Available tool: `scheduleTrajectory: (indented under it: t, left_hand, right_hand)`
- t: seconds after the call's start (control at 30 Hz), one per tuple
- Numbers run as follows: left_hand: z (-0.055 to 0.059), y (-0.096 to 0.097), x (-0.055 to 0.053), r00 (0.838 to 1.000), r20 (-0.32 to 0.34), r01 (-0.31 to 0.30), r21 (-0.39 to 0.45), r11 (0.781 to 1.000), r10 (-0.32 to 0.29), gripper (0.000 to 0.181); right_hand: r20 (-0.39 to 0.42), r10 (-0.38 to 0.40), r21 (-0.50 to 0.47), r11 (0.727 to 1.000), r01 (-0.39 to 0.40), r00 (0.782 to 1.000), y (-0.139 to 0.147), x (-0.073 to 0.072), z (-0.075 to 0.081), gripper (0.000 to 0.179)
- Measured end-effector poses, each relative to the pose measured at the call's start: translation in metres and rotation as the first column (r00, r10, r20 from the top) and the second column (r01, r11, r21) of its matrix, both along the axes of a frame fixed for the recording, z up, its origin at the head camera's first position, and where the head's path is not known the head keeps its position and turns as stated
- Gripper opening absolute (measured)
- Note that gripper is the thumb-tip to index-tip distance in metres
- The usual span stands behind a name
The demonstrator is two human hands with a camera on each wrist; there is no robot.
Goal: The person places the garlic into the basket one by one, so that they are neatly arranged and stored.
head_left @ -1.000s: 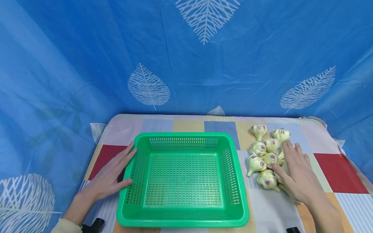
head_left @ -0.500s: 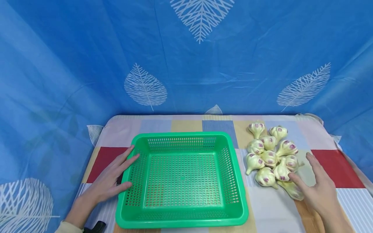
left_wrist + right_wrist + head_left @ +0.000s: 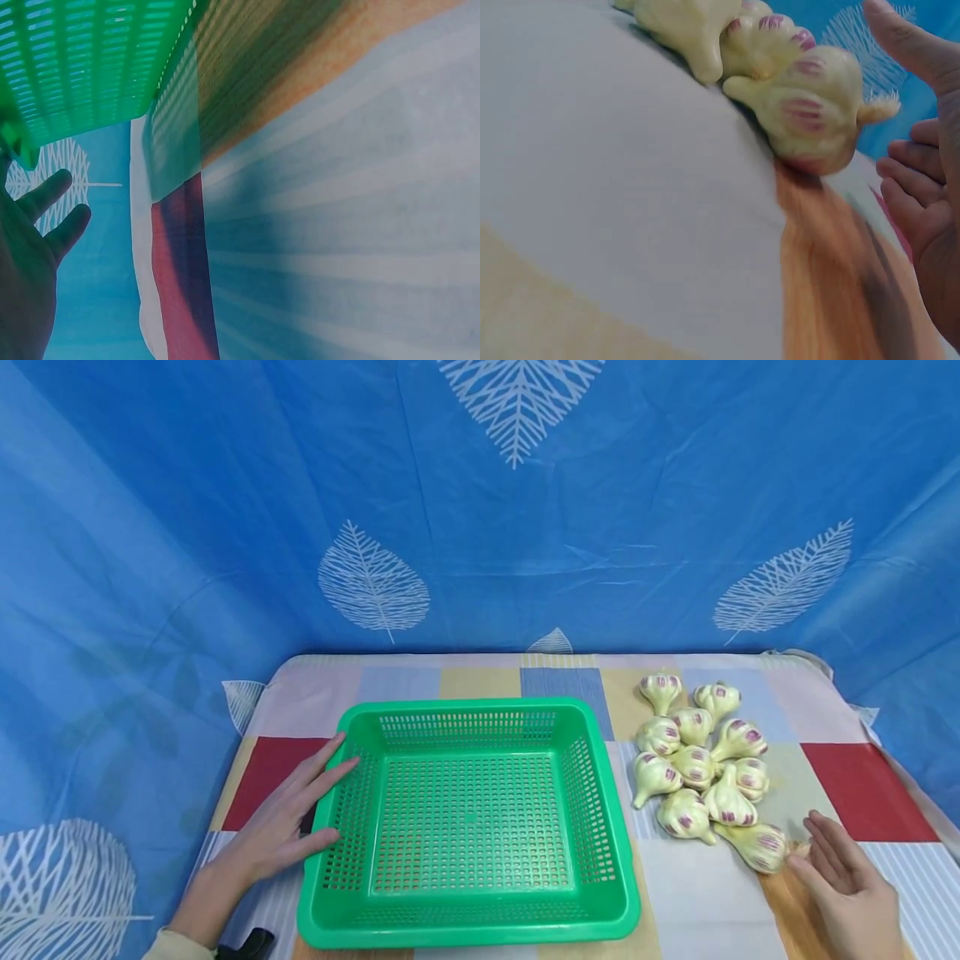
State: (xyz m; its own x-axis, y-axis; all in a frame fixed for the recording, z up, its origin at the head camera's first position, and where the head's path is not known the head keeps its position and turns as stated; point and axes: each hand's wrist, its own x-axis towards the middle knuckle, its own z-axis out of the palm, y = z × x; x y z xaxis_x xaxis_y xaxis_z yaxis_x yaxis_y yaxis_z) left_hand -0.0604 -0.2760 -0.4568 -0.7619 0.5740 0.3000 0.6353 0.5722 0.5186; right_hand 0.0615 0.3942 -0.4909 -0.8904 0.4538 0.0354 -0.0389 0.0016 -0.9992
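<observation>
A green plastic basket [image 3: 472, 822] with slotted walls stands on the cloth, with nothing in it. My left hand [image 3: 273, 818] rests at its left side, fingers spread over the rim; the left wrist view shows the fingers [image 3: 66, 229] straight beside the basket wall [image 3: 90, 75]. To the right of the basket lie several garlic bulbs [image 3: 693, 768], whitish with purple streaks. My right hand [image 3: 851, 885] is beside the nearest garlic bulb [image 3: 763, 848], close to its root tuft. In the right wrist view a gap separates the loosely bent fingers from that bulb [image 3: 810, 112].
A patchwork tablecloth [image 3: 697, 893] covers the table. Blue curtains [image 3: 480, 527] with white leaf prints hang behind it and on the left. A black strap piece [image 3: 251, 943] shows at the left wrist.
My right hand has drawn back from over the garlic bulbs toward me and to the right, uncovering the pile. The left hand has stayed at the basket's rim.
</observation>
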Motion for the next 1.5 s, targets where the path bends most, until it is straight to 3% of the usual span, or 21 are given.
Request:
scheduleTrajectory:
  t: [0.1, 0.23, 0.3, 0.4, 0.5, 0.6, 0.73, 0.93, 1.23, 1.3, 1.5]
  left_hand:
    - [0.000, -0.001, 0.000, 1.000, -0.014, 0.004, 0.005, 1.000, -0.004, 0.081]
    - [0.001, -0.002, -0.001, 1.000, -0.007, -0.003, 0.004, 1.000, 0.003, 0.082]
    - [0.001, -0.002, 0.000, 1.000, 0.004, -0.009, 0.002, 1.000, 0.009, 0.083]
    - [0.001, -0.003, 0.000, 0.999, 0.023, -0.022, 0.003, 1.000, 0.022, 0.083]
    - [0.002, -0.004, 0.000, 0.999, 0.026, -0.032, 0.004, 0.999, 0.032, 0.084]
    - [0.001, -0.004, 0.000, 0.999, 0.019, -0.033, 0.009, 0.999, 0.033, 0.084]
    - [0.000, -0.005, 0.001, 0.999, 0.016, -0.029, 0.009, 1.000, 0.028, 0.083]
    - [0.002, -0.003, 0.001, 1.000, 0.018, -0.020, 0.008, 1.000, 0.020, 0.082]
    - [0.002, -0.001, 0.000, 1.000, 0.010, -0.003, 0.009, 1.000, 0.003, 0.080]
    - [0.001, -0.001, 0.000, 1.000, 0.015, 0.002, 0.010, 1.000, -0.003, 0.080]
    - [0.000, 0.000, 0.000, 0.999, 0.037, 0.004, 0.008, 1.000, -0.004, 0.081]
  right_hand:
    - [-0.035, -0.025, -0.087, 0.996, 0.022, 0.999, 0.000, 0.004, -0.006, 0.067]
    - [0.107, -0.038, -0.092, 0.995, 0.048, 0.994, -0.001, 0.007, -0.010, 0.075]
    - [0.133, -0.007, -0.098, 0.995, 0.021, 0.991, -0.003, 0.006, -0.011, 0.078]
    - [0.072, 0.023, -0.135, 0.991, -0.013, 0.997, -0.007, 0.001, -0.012, 0.077]
    - [0.033, 0.037, -0.079, 0.996, -0.034, 0.999, -0.013, -0.009, -0.011, 0.074]
    - [0.056, 0.014, 0.019, 1.000, -0.015, 0.998, -0.021, -0.018, -0.009, 0.080]
    - [0.099, -0.038, 0.077, 0.997, 0.030, 0.994, -0.032, -0.026, -0.009, 0.090]
    - [0.213, -0.191, 0.141, 0.976, 0.163, 0.958, -0.039, -0.027, -0.006, 0.060]
    - [0.326, -0.243, 0.200, 0.962, 0.185, 0.914, -0.036, -0.022, -0.006, 0.056]
    - [0.339, -0.243, 0.172, 0.966, 0.194, 0.909, -0.036, -0.020, -0.006, 0.055]
    - [0.314, -0.225, 0.076, 0.974, 0.212, 0.922, -0.033, -0.010, 0.002, 0.050]
